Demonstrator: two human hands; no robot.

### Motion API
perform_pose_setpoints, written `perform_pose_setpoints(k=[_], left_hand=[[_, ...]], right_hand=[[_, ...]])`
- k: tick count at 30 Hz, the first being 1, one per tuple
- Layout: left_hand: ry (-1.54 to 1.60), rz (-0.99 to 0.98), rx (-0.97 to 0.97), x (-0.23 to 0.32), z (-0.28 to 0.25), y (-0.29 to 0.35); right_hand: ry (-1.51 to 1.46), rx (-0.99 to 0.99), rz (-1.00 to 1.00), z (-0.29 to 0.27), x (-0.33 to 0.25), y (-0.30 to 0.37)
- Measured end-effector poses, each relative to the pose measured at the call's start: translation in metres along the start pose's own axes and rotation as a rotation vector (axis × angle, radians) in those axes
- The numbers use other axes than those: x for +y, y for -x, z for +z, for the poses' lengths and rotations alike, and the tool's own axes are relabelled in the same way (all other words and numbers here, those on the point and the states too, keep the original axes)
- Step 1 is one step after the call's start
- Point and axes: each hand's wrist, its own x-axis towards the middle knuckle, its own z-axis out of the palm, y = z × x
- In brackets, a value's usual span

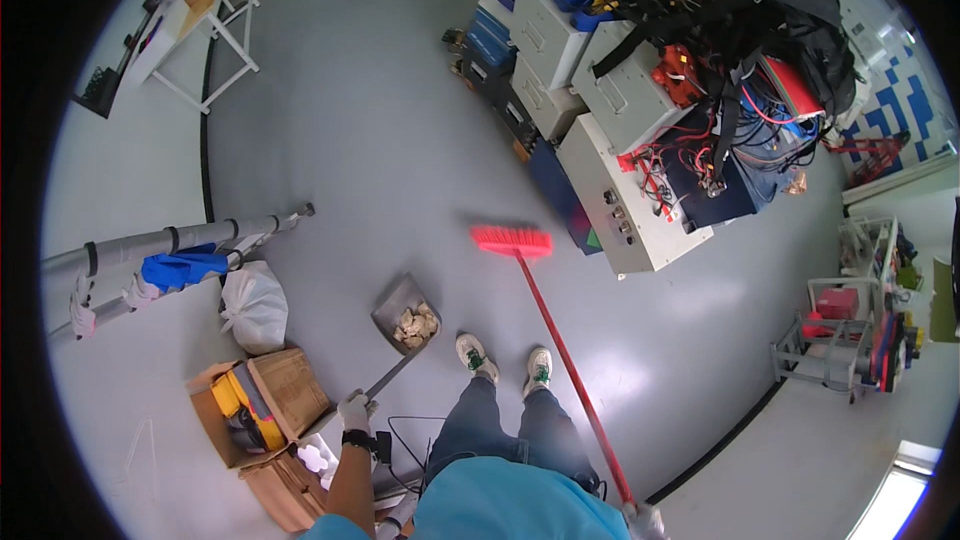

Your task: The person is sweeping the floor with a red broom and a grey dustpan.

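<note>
My left hand (355, 410), in a pale glove with a dark strap and small device at the wrist, is closed round the handle of a grey dustpan (392, 308). Several crumpled beige pieces (416, 325) lie in the pan, left of my feet. At the lower edge my right hand (645, 522), also gloved and partly cut off, grips the top of a red broom (557, 338). Its pink-red bristle head (512, 240) is out ahead of my shoes, apart from the dustpan and slightly blurred.
Stacked cabinets (625, 200) with cables and a black backpack (790, 30) stand ahead right. Open cardboard boxes (288, 390), a white bag (254, 308) and a ladder-like frame (140, 252) line the left. A cart (835, 340) stands far right, a white-legged table (215, 50) far left.
</note>
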Motion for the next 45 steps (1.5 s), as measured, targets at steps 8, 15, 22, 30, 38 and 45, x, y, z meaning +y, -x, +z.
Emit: perform_pose_setpoints(k=[8,15,22,30,38,45], left_hand=[[-0.018,0.009,0.088,-0.029,-0.015,0.016],[0.096,0.035,0.185,-0.082,-0.025,0.072],[0.244,0.064,0.297,-0.172,-0.012,0.136],[0.319,0.044,0.311,-0.257,-0.006,0.188],[0.311,-0.085,0.286,-0.313,-0.003,0.246],[0.230,0.017,0.085,-0.350,0.014,0.261]], right_hand=[[0.266,0.184,-0.283,-0.024,-0.170,-0.143],[0.258,0.088,-0.251,-0.022,-0.133,-0.203],[0.346,-0.065,-0.207,-0.033,0.130,-0.183],[0.392,-0.063,0.000,-0.091,0.345,-0.095],[0.411,0.236,-0.156,-0.123,0.306,-0.127],[0.168,0.139,-0.093,-0.121,0.287,-0.247]])
